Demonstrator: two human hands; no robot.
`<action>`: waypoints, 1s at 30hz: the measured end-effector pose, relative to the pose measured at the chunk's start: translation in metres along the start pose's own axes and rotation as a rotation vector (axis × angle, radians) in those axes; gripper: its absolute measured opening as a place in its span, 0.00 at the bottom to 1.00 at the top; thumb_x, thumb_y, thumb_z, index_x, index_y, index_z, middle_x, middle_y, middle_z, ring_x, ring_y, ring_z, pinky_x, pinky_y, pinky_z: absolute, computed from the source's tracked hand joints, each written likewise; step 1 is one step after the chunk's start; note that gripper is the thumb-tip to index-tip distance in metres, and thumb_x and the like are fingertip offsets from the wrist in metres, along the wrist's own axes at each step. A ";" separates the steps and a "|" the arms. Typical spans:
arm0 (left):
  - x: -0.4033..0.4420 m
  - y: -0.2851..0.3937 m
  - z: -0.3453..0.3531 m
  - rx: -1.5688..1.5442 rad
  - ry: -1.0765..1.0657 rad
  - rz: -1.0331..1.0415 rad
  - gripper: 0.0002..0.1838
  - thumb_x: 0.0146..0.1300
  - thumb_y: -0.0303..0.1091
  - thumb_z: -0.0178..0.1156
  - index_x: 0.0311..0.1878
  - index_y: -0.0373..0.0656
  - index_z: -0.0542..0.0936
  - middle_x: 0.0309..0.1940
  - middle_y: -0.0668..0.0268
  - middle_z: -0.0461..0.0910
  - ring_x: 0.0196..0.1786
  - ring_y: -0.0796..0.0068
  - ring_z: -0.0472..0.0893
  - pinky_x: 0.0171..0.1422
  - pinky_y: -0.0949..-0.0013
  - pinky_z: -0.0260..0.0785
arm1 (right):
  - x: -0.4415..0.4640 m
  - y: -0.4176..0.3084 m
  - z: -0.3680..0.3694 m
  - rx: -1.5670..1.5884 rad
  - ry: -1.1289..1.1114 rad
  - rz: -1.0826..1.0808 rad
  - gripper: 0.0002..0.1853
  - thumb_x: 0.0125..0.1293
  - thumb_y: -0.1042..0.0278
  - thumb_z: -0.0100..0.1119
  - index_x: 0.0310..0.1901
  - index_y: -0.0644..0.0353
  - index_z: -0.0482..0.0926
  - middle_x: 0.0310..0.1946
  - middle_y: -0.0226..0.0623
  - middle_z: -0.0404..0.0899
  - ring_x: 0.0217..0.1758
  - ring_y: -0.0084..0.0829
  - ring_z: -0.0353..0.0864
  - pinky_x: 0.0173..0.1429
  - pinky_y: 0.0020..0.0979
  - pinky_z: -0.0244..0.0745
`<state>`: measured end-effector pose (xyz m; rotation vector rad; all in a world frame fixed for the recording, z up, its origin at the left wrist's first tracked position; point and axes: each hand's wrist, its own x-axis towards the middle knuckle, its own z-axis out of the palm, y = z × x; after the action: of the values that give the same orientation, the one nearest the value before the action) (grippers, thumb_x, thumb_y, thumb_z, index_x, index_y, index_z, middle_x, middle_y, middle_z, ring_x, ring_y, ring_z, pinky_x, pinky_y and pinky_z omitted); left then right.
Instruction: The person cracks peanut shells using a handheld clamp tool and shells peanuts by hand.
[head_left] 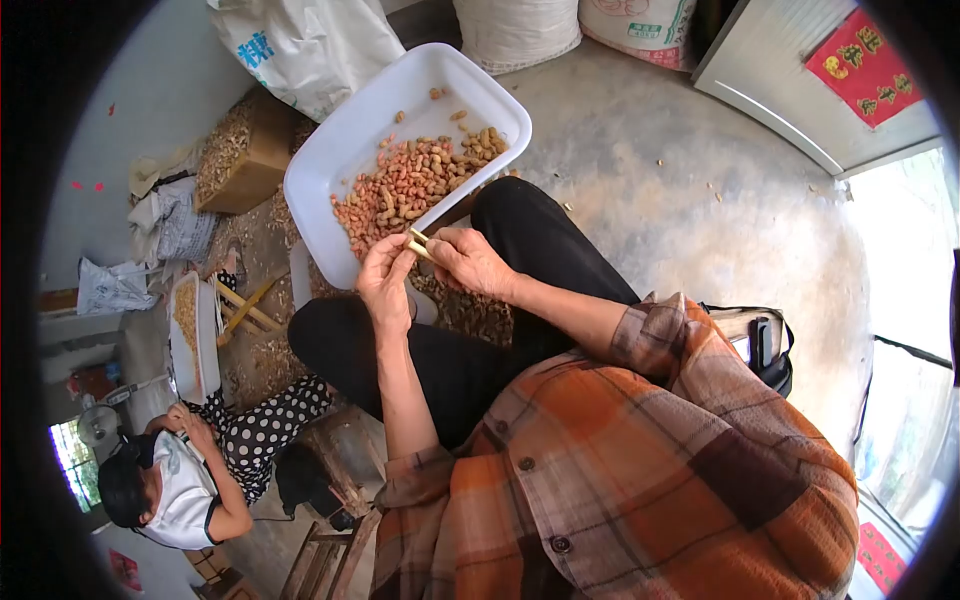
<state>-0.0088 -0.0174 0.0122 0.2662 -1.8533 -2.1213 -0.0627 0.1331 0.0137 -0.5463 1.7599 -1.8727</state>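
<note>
My right hand [470,262] is closed around a short, pale yellow-green clip [420,248] that looks like split bamboo, its two prongs slightly apart. Beside it, the fingertips of my left hand [383,280] are pinched together at the prongs; whatever lies between them is hidden. Both hands are over the near rim of a white plastic tub [305,205]. In the tub lies a heap of shelled pink peanuts [375,205] mixed with unshelled peanuts [487,147], with a few loose ones near the far side.
Peanut shells [480,315] cover the floor between my knees. A cardboard box [250,165] of shells stands left of the tub, with white sacks [520,30] behind. At lower left, another person [180,470] sits by a second white tub [207,335].
</note>
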 end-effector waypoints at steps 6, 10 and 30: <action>-0.004 -0.003 0.001 -0.022 0.033 -0.010 0.11 0.61 0.18 0.56 0.48 0.31 0.75 0.42 0.62 0.78 0.44 0.77 0.77 0.51 0.75 0.69 | 0.003 0.005 -0.003 -0.003 -0.038 -0.056 0.16 0.69 0.62 0.43 0.29 0.65 0.72 0.17 0.32 0.72 0.15 0.21 0.69 0.20 0.26 0.65; -0.003 -0.004 0.002 -0.049 0.050 0.032 0.10 0.61 0.18 0.57 0.46 0.32 0.76 0.41 0.63 0.79 0.42 0.78 0.77 0.50 0.76 0.69 | 0.004 0.010 -0.002 -0.017 -0.049 -0.054 0.16 0.69 0.62 0.44 0.29 0.65 0.72 0.18 0.32 0.72 0.16 0.21 0.70 0.22 0.26 0.66; -0.004 -0.007 0.003 0.089 0.055 0.066 0.08 0.60 0.16 0.55 0.42 0.30 0.77 0.40 0.62 0.79 0.41 0.78 0.77 0.47 0.76 0.70 | 0.007 0.014 0.000 -0.335 0.043 -0.255 0.19 0.67 0.60 0.45 0.27 0.69 0.74 0.21 0.53 0.76 0.29 0.51 0.77 0.35 0.43 0.72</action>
<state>-0.0068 -0.0127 0.0053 0.2773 -1.9008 -1.9711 -0.0671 0.1280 -0.0011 -0.8982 2.1341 -1.7677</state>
